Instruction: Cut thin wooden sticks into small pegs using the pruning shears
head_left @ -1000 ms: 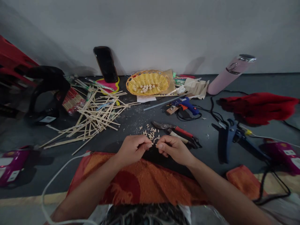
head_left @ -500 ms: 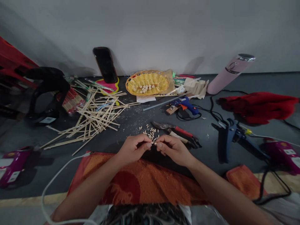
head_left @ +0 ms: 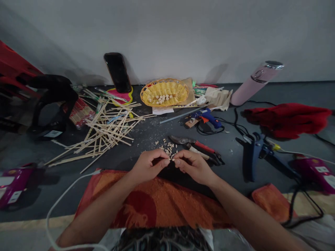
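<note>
Just past the left hand (head_left: 149, 165) and the right hand (head_left: 195, 165), the wooden bits (head_left: 170, 148) are lying on the table (head_left: 230, 167), with the sticks (head_left: 104, 136) spreading to their left and the pruners (head_left: 205, 148) resting to their right. Behind the bits, I am seeing over my feed the basket (head_left: 181, 94) holding small pieces (head_left: 163, 99), between the phone (head_left: 118, 72), left, and the flask (head_left: 258, 83), right. The towel (head_left: 167, 198) is lying along the table's front edge.

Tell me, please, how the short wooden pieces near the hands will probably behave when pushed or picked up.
The short wooden pieces look like cut rods, so some might roll when nudged. Each is tiny, so it is probably very light and easy to scatter. They resemble the straight sticks at the left, so they are likely stiff.
</note>
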Demonstrator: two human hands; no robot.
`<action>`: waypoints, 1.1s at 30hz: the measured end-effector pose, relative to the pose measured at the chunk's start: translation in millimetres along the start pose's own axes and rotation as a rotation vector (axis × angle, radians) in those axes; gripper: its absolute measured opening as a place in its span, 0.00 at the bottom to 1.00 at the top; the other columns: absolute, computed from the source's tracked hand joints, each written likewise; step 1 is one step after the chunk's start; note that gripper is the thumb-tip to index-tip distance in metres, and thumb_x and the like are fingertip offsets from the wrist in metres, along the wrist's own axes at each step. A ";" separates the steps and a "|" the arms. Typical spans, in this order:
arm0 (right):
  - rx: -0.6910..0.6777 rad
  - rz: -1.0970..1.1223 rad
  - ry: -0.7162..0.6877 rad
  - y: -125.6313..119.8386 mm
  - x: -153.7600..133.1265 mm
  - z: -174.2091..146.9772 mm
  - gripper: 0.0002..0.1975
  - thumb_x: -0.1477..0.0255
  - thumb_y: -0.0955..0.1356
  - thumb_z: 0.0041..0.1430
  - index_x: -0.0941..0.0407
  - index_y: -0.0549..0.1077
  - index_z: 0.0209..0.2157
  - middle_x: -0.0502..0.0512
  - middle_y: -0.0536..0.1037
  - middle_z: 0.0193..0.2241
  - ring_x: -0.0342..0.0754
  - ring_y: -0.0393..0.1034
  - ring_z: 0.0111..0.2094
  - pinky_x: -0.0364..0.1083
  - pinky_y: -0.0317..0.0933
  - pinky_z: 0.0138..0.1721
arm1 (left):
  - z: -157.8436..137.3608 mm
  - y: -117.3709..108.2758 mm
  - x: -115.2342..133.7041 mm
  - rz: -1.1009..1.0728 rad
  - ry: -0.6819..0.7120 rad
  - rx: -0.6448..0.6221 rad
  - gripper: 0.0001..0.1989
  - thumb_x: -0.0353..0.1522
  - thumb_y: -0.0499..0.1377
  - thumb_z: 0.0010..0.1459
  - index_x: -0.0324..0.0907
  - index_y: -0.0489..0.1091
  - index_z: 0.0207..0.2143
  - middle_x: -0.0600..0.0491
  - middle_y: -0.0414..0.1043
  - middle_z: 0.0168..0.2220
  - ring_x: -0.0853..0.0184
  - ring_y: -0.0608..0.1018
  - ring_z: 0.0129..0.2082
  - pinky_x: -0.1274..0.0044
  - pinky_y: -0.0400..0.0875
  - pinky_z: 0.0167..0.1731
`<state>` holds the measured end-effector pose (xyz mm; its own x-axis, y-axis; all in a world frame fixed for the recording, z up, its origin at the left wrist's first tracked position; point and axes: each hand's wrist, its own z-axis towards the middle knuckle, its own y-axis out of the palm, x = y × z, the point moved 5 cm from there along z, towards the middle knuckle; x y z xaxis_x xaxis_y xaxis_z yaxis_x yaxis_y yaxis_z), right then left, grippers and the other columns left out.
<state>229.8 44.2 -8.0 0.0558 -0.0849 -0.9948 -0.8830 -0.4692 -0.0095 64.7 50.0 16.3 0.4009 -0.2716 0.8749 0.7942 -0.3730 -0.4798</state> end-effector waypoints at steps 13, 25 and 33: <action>-0.005 -0.040 0.022 0.8 2.2 2.2 0.13 0.61 0.66 0.60 0.57 0.72 0.36 0.48 0.70 0.26 0.39 0.61 0.24 0.39 0.58 0.25 | -1.2 0.2 0.7 0.134 -0.004 0.050 0.11 0.34 0.55 0.57 0.40 0.70 0.24 0.57 0.66 0.20 0.74 0.65 0.20 0.81 0.56 0.22; 0.015 -0.076 0.020 1.0 11.7 7.8 0.15 0.59 0.66 0.59 0.57 0.70 0.35 0.48 0.70 0.26 0.38 0.61 0.22 0.39 0.58 0.24 | -2.6 -4.4 -3.6 0.105 0.002 0.133 0.10 0.31 0.55 0.55 0.40 0.68 0.22 0.59 0.64 0.19 0.75 0.64 0.20 0.82 0.55 0.22; 0.077 -0.095 0.039 -2.3 -10.7 10.1 0.15 0.58 0.67 0.58 0.58 0.70 0.34 0.47 0.70 0.24 0.37 0.60 0.20 0.39 0.56 0.22 | -0.5 -25.1 -11.8 -0.098 -0.085 0.343 0.16 0.39 0.54 0.60 0.40 0.67 0.23 0.58 0.67 0.19 0.73 0.67 0.21 0.82 0.60 0.24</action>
<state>226.5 55.0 1.7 0.1580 -0.0781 -0.9844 -0.9059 -0.4082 -0.1130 39.8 62.2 18.0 0.3404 -0.1688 0.9250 0.9320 -0.0699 -0.3557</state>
